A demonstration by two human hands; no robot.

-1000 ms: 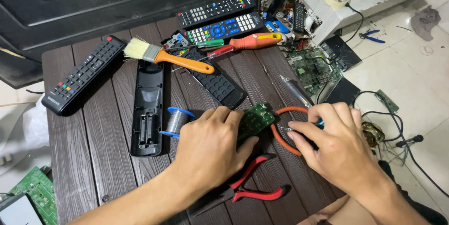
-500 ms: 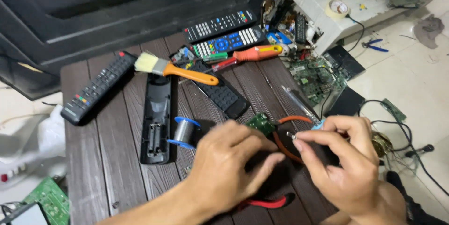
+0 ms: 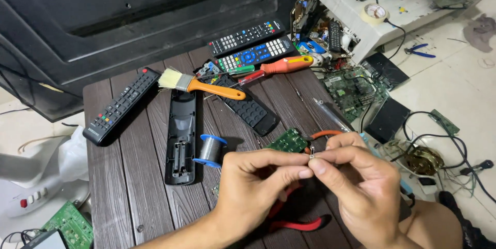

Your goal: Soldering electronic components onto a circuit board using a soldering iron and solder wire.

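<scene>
The light is soft, even and fairly bright, without hard shadows. The pale floor (image 3: 444, 88) at the right is the brightest area and looks slightly washed out. The dark panel (image 3: 129, 16) at the top takes a dull, broad sheen but no sharp glare. Faint shadows lie under the brush (image 3: 201, 86) and the solder spool (image 3: 210, 151) on the tabletop (image 3: 124, 187). The left hand (image 3: 253, 192) and right hand (image 3: 361, 187) darken the wood beneath them. Focus is sharp across the middle; the hands are crisp, with little motion blur. Straight edges bow slightly toward the corners, a wide-lens effect, and the lower left corner is softer.
</scene>
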